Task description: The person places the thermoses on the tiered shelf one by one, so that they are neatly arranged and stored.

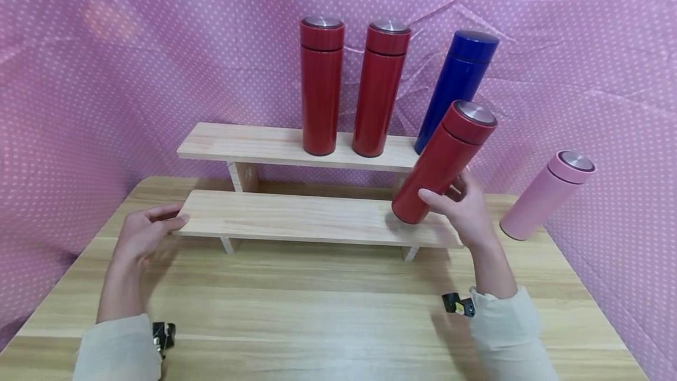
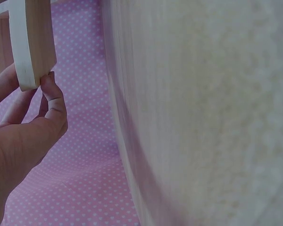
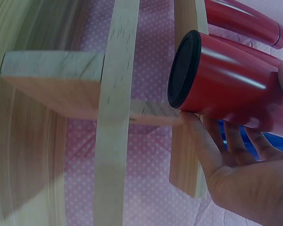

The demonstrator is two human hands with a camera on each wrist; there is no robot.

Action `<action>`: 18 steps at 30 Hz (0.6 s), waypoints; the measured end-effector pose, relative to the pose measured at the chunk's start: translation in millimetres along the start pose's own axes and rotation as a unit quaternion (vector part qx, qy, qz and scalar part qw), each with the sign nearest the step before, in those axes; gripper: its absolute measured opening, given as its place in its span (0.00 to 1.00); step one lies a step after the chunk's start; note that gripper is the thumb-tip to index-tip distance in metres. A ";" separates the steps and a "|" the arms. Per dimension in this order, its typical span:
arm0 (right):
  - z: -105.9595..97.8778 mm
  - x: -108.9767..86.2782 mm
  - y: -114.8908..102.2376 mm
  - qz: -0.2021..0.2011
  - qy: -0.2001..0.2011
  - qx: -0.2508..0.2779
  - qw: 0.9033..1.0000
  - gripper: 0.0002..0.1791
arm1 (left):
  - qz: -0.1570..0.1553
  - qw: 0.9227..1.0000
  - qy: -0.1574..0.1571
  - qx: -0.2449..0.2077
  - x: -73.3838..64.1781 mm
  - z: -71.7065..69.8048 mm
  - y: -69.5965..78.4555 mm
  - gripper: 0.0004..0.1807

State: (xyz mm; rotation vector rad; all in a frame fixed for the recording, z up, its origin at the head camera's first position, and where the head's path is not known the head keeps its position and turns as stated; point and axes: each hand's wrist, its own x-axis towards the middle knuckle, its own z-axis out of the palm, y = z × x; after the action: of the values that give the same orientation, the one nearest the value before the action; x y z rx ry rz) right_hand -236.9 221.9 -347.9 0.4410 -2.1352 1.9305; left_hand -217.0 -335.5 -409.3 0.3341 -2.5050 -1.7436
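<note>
My right hand (image 1: pixel 468 210) grips a red thermos bottle (image 1: pixel 441 163) by its side, thumb on one side and fingers on the other. The bottle tilts to the right, and its black base (image 3: pixel 184 70) hangs above the right part of the lower wooden shelf (image 1: pixel 296 216), apart from it in the right wrist view. At the left end of that same shelf, my left hand (image 1: pixel 141 231) pinches the board edge (image 2: pixel 35 70) between thumb and fingers. Two red bottles, one on the left (image 1: pixel 321 87) and one on the right (image 1: pixel 382 87), stand on the upper shelf (image 1: pixel 238 140).
A blue bottle (image 1: pixel 457 81) stands at the upper shelf's right end, partly hidden behind the held bottle. On the wooden table (image 1: pixel 296 316), right of the shelves, stands a pink bottle (image 1: pixel 547 196). Pink dotted cloth (image 1: pixel 158 46) hangs behind and at the sides.
</note>
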 end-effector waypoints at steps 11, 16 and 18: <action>16.0 4.2 -0.8 0.005 -0.007 -0.024 1.000 0.34 | -0.017 1.000 0.000 -0.001 -0.2 -0.1 1.0 0.34; 24.9 6.0 -0.6 0.010 -0.009 -0.029 0.999 0.36 | -0.011 1.000 0.003 -0.010 0.9 0.4 1.0 0.30; 29.2 6.7 -0.4 0.012 -0.010 -0.027 1.000 0.36 | -0.008 1.000 0.004 -0.011 1.4 0.5 0.5 0.28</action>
State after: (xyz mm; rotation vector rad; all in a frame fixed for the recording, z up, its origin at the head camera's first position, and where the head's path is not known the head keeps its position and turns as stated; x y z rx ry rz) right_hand -242.1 192.5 -348.2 0.4275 -2.2084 1.8849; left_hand -218.5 -335.2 -409.2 0.3602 -2.4823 -1.7713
